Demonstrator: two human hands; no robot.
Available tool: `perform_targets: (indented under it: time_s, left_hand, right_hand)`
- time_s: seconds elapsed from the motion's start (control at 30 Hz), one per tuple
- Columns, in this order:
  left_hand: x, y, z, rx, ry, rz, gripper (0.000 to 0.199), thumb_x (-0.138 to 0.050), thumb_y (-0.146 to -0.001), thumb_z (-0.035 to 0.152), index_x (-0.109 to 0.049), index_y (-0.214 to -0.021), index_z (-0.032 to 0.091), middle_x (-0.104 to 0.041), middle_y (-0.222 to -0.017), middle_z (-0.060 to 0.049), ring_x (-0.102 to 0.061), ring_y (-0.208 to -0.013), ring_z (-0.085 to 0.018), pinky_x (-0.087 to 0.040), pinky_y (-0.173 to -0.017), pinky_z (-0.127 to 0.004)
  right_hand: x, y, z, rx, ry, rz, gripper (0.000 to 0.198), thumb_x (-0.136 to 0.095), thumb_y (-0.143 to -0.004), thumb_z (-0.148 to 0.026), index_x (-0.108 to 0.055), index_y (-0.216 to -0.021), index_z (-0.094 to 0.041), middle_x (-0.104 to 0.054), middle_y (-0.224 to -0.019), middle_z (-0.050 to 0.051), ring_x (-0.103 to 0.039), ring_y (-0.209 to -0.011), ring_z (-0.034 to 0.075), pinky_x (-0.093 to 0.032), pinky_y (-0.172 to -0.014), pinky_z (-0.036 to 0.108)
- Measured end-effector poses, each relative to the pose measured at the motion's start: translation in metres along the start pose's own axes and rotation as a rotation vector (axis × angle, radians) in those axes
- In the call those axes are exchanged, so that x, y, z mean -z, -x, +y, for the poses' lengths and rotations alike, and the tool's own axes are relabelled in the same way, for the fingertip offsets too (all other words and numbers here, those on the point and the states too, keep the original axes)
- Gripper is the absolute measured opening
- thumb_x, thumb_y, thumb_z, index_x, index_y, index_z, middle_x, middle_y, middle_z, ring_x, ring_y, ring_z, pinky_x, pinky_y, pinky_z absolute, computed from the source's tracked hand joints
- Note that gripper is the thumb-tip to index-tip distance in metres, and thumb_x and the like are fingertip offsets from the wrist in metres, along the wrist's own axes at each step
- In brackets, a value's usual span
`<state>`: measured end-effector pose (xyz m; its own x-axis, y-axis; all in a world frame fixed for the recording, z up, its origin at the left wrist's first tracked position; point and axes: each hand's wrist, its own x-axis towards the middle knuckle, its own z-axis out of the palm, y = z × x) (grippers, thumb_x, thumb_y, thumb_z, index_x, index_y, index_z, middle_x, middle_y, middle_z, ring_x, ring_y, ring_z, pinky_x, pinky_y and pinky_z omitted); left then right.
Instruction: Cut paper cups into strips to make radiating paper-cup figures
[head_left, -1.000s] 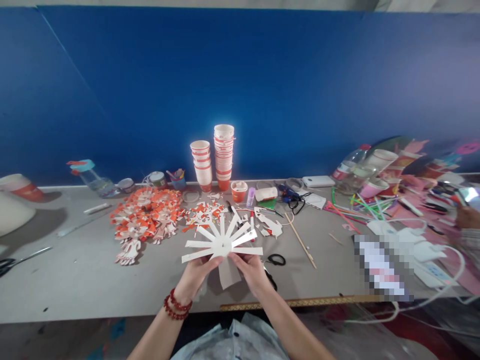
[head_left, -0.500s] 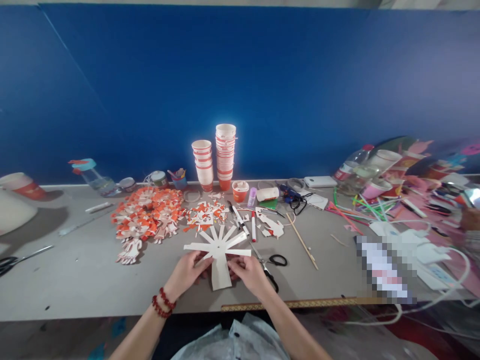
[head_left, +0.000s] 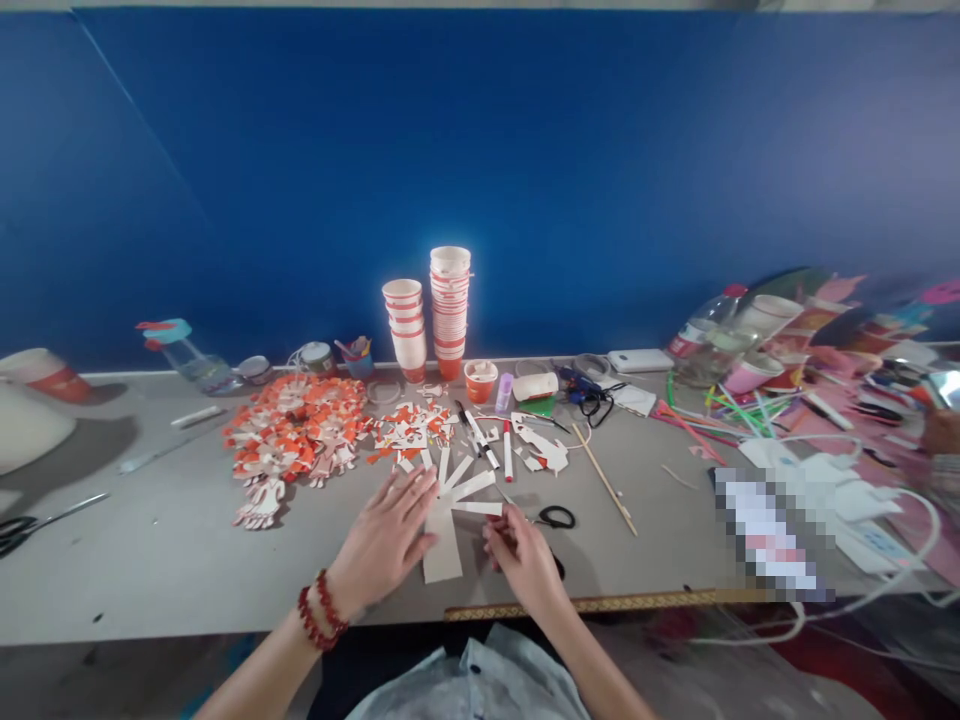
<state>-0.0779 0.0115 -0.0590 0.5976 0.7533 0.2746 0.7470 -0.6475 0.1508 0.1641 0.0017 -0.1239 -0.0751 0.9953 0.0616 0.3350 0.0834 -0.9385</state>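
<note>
A white paper cutout (head_left: 444,545) with narrow strips fanning out from its centre and one wide strip toward me lies on the table. My left hand (head_left: 390,535) is spread flat over its left side, hiding the strips there. At the right, my right hand (head_left: 517,548) pinches the tip of one narrow strip between thumb and fingers. Black-handled scissors (head_left: 557,517) lie just beyond that hand, partly hidden by it. A red marker (head_left: 508,455) and a black marker (head_left: 480,440) rest past the cutout, beside orange and white paper scraps (head_left: 412,427).
A heap of orange and white cut paper pieces (head_left: 292,425) sits left. Two stacks of paper cups, one tall (head_left: 450,315) and one shorter (head_left: 407,335), stand behind. To the right are a wooden stick (head_left: 604,480), a power strip (head_left: 847,510) and a wooden ruler-like strip (head_left: 600,606) at the edge.
My left hand has gone from gripping the cutout's edge to lying flat over its left strips. My right hand has shifted right, from beside the wide strip to a narrow strip's tip.
</note>
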Motion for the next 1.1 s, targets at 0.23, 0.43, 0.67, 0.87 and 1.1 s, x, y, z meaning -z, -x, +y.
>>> perform_targets:
  time_s: [0.23, 0.43, 0.67, 0.87, 1.1]
  left_hand:
    - [-0.05, -0.002, 0.005, -0.059, -0.038, -0.191, 0.081, -0.045, -0.09, 0.056, -0.009, -0.153, 0.02, -0.026, -0.158, -0.01, -0.024, -0.144, -0.025, -0.015, -0.117, -0.043]
    - [-0.052, -0.002, 0.011, -0.066, -0.052, -0.181, 0.081, -0.037, -0.09, 0.062, -0.009, -0.153, 0.02, -0.023, -0.158, -0.011, -0.02, -0.145, -0.028, -0.007, -0.117, -0.047]
    - [-0.057, -0.009, 0.014, -0.038, -0.072, -0.138, 0.082, -0.035, -0.089, 0.065, -0.016, -0.153, 0.017, -0.025, -0.157, -0.012, -0.018, -0.145, -0.032, -0.009, -0.116, -0.05]
    - [-0.055, -0.007, 0.015, -0.025, -0.056, -0.14, 0.083, -0.039, -0.089, 0.062, -0.012, -0.153, 0.017, -0.024, -0.158, -0.011, -0.02, -0.145, -0.029, -0.012, -0.116, -0.048]
    - [-0.052, 0.01, 0.004, -0.012, -0.042, -0.13, 0.092, -0.039, -0.086, 0.068, -0.008, -0.153, 0.014, -0.019, -0.158, -0.016, -0.021, -0.145, -0.03, -0.015, -0.116, -0.049]
  right_hand:
    - [0.029, -0.01, 0.003, 0.359, 0.45, 0.099, 0.024, -0.044, -0.091, -0.022, -0.064, -0.104, -0.02, -0.069, -0.104, 0.012, -0.063, -0.099, 0.028, -0.052, -0.087, 0.043]
    - [0.049, -0.025, -0.002, 0.408, 0.472, 0.228, 0.031, -0.038, -0.095, -0.022, -0.065, -0.11, -0.021, -0.069, -0.106, 0.012, -0.063, -0.101, 0.028, -0.051, -0.088, 0.043]
    - [0.006, -0.018, -0.039, 0.59, 0.653, -0.143, 0.046, -0.04, -0.096, -0.021, -0.044, -0.142, -0.019, -0.053, -0.14, 0.01, -0.046, -0.129, 0.024, -0.034, -0.111, 0.045]
    - [-0.007, -0.022, -0.01, 0.601, 0.857, -0.255, 0.075, -0.049, -0.092, -0.051, -0.025, -0.151, -0.011, -0.035, -0.151, 0.015, -0.035, -0.138, 0.027, -0.028, -0.114, 0.048]
    - [-0.001, -0.021, -0.011, 0.569, 0.871, -0.276, 0.076, -0.044, -0.091, -0.061, -0.034, -0.147, -0.01, -0.036, -0.151, 0.017, -0.034, -0.139, 0.029, -0.023, -0.115, 0.049]
